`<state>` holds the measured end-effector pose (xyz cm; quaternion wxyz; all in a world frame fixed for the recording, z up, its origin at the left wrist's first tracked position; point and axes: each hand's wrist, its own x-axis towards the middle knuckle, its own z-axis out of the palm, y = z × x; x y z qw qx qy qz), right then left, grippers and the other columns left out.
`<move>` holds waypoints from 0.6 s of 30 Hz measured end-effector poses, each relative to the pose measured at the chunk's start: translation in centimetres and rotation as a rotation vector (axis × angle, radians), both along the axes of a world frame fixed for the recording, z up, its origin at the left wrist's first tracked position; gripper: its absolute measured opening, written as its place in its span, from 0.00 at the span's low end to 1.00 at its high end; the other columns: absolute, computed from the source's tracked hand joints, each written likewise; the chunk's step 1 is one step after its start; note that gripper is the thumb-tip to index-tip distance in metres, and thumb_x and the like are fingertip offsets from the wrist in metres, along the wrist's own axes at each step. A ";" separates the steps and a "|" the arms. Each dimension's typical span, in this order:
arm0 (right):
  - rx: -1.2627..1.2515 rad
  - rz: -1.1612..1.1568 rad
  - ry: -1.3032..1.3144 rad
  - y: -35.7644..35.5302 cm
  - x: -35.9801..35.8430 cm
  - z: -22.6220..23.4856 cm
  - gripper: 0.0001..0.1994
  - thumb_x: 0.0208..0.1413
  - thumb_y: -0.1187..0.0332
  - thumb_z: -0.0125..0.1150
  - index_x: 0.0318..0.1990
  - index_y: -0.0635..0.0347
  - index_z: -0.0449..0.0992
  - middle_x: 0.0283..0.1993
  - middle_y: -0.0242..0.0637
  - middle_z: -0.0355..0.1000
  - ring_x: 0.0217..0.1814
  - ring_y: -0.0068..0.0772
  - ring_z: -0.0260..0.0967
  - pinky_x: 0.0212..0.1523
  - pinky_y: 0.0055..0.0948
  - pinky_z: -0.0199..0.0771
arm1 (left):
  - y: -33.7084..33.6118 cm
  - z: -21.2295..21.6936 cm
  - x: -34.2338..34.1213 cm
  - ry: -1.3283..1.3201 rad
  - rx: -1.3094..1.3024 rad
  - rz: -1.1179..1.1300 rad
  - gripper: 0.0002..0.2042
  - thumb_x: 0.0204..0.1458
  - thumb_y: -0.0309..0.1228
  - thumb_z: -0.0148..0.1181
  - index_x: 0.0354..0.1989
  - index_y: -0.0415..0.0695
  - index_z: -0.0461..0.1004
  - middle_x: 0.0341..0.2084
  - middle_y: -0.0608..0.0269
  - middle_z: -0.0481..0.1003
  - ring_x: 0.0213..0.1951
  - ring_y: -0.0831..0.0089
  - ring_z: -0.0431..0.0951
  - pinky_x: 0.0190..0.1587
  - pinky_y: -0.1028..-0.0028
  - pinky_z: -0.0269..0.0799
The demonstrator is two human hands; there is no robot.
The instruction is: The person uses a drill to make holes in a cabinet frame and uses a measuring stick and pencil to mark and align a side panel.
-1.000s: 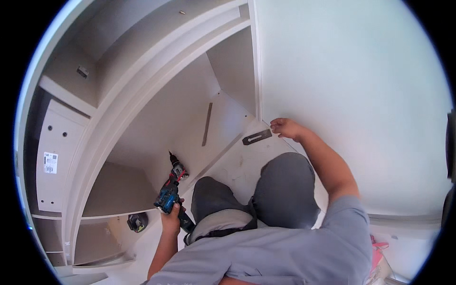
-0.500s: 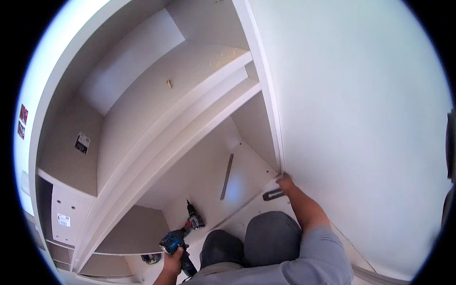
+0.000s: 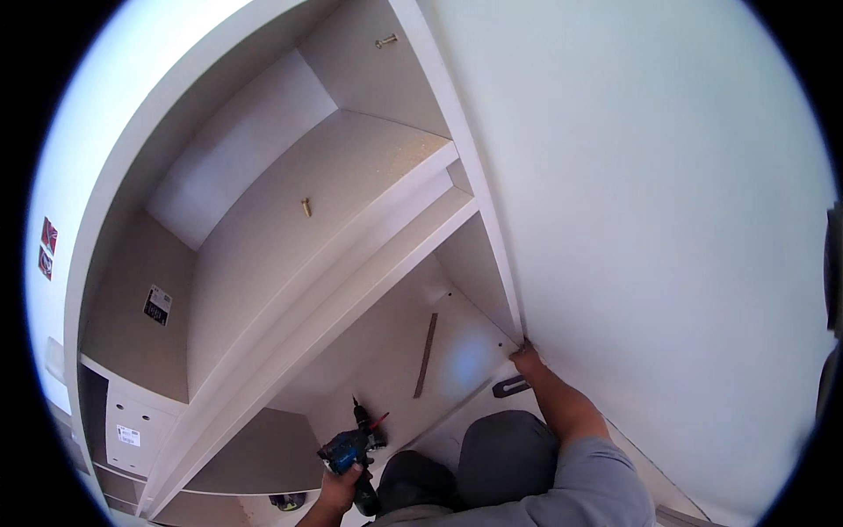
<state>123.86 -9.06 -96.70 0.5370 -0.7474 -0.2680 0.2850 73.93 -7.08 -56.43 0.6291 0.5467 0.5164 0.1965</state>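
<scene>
My left hand (image 3: 338, 486) is closed around the grip of a blue and black cordless drill (image 3: 345, 452). Just beyond it, a second drill (image 3: 372, 432) with a red part lies on the cabinet's white bottom panel (image 3: 474, 347), partly covered by the held one. My right hand (image 3: 524, 355) reaches down to the foot of the cabinet's side panel (image 3: 490, 263), where that meets the wall. Its fingers are mostly hidden there. Close to that hand, a dark slotted bar (image 3: 510, 386) lies by my knee.
A long thin strip (image 3: 426, 356) lies on the bottom panel. Above it run the white cabinet's shelves (image 3: 263, 228); a brass-coloured fitting (image 3: 306, 208) sits on one. A pale wall (image 3: 650, 220) stands close on the right. At the lower left is a dark and yellow-green object (image 3: 287, 501).
The held drill has come nearer the drill lying on the panel and now overlaps it. My right hand stays at the panel's foot. The whole view has tilted upward slightly.
</scene>
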 end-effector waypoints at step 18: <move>-0.004 0.044 0.208 -0.4 0.2 5.7 0.41 0.41 0.61 0.76 0.64 0.71 0.69 0.63 0.57 0.72 0.67 0.52 0.68 0.67 0.38 0.67 | -5.9 3.2 3.0 0.248 0.144 -0.003 0.30 0.53 0.55 0.69 0.53 0.41 0.79 0.40 0.61 0.79 0.41 0.67 0.76 0.46 0.61 0.73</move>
